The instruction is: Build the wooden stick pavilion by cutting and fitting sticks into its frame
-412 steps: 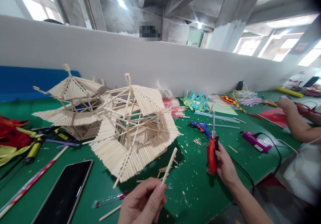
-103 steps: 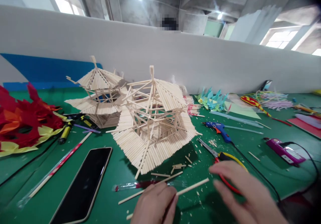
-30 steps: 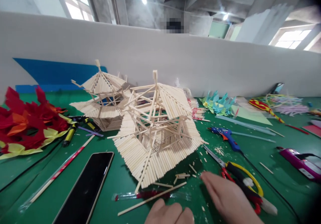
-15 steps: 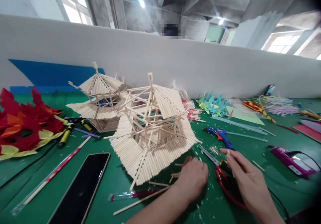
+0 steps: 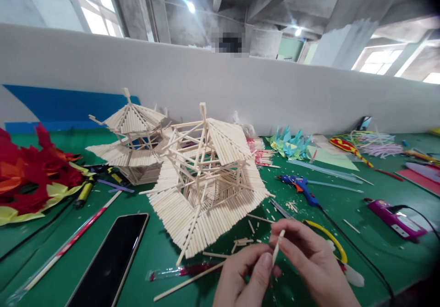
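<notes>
A short wooden stick (image 5: 278, 245) is pinched between my two hands in front of the stick model. My left hand (image 5: 245, 272) is closed with thumb and fingers at the stick's lower end. My right hand (image 5: 309, 256) holds the upper end between thumb and fingers. Just ahead stands a pagoda model (image 5: 209, 169) of pale wooden sticks, its roof partly covered. Short stick pieces (image 5: 242, 242) lie between the model and my left hand. Scissors (image 5: 280, 208) are partly hidden behind my right hand.
A second stick pagoda (image 5: 135, 137) stands behind at the left. A phone (image 5: 112, 256) lies at the front left, near red paper leaves (image 5: 37, 169). To the right are a blue glue gun (image 5: 299, 185), its cable and a purple power strip (image 5: 395, 217).
My left hand has come up from the table, toward the right hand. My right hand has moved left, and both hands now meet on the short stick.
</notes>
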{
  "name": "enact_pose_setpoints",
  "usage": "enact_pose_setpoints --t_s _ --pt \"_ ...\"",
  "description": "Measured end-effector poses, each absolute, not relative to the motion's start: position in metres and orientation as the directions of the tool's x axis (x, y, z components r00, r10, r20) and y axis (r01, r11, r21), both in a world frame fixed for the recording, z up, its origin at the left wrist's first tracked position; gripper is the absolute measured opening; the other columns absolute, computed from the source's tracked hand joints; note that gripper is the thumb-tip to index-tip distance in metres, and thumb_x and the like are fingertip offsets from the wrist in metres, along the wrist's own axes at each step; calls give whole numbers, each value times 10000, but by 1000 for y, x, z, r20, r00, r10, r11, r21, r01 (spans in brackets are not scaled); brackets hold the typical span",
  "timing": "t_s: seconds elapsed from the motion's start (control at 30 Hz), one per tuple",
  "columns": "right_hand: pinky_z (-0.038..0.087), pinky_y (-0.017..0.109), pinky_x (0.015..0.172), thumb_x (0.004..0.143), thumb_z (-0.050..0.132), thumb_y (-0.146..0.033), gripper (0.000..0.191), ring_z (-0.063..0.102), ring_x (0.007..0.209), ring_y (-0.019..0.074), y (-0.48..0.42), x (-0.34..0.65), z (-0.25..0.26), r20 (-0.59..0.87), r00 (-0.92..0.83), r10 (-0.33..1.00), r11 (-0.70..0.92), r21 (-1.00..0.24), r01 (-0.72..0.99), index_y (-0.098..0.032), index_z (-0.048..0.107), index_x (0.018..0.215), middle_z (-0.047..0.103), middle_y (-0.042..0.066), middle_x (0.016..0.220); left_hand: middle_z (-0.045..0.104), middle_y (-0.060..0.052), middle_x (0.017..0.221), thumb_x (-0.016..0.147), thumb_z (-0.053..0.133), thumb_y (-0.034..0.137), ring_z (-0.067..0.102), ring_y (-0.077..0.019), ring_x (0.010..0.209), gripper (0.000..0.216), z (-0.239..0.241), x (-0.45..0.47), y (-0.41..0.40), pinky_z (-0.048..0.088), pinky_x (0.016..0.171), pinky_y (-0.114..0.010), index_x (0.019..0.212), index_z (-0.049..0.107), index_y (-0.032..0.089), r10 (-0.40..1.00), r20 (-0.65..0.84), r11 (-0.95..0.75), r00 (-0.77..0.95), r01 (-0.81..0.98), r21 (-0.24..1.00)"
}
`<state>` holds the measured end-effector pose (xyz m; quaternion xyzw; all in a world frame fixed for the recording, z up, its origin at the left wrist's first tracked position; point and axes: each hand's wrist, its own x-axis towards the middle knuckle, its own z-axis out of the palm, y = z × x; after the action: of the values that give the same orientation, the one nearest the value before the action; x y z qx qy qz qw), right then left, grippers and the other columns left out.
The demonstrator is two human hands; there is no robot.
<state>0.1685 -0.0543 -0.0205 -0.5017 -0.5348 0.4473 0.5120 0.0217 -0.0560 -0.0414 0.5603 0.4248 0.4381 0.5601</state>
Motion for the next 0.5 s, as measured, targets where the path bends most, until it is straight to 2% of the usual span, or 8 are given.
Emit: enact_pose_setpoints --t_s 0.07,0.13,0.2,0.4,0.5 --pt "515 182 598 758 603 -265 89 629 689 140 -54 162 -18 196 2 981 194 -971 139 -250 668 817 659 15 776 626 -28 580 776 540 426 530 -118 520 327 -37 19 -55 428 515 -224 887 675 150 932 -62 122 357 -147 982" --pt "515 177 631 752 602 -235 92 633 750 147 -52 157 -18 284 -19 959 282 -939 196 -250 679 800 661 24 828 594 -2 528 739 587 440 497 -83 464 328 -33 16 -53 402 487 -199 825 683 139 905 -126 224 407 -203 953" --pt "516 172 665 759 590 -219 151 635 806 147 -51 155 -19 325 7 946 314 -920 235 -272 671 875 667 22 890 596 5 508 703 626 447 494 -65 425 318 -31 15 -52 382 457 -182 738 671 135 891 -182 302 416 -246 921" --pt "513 186 705 765 575 -302 275 636 842 152 -50 182 -32 279 290 915 178 -926 332 -266 597 1037 675 22 942 657 -13 512 655 671 451 547 -73 393 326 -37 15 -55 377 429 -173 682 603 134 877 -263 410 402 -342 846" --pt "490 234 722 735 582 -376 355 605 844 174 -50 216 -47 267 509 818 36 -908 418 -238 570 1062 647 31 925 675 -21 532 666 672 434 570 -88 420 305 -37 13 -58 393 449 -184 701 572 147 862 -290 447 415 -353 822"
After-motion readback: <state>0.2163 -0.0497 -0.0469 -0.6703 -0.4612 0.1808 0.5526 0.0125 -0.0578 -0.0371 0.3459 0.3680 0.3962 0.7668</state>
